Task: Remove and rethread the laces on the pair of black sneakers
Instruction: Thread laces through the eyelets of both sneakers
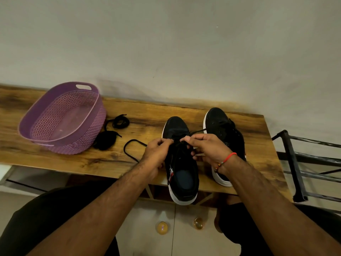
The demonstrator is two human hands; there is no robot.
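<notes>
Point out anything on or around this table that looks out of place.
The near sneaker overhangs the table front edge at its heel. Loose black laces lie bundled beside the purple basket, not in it. Two small yellowish objects sit on the floor below.

Both forearms reach forward, the left grip (158, 147) and right grip (206, 146) close together, fingers curled, fingertips pinching.

Two sneakers (201, 145) side by side on table (147, 111); basket (62, 117) far left, loose laces (110, 132) between.
</notes>
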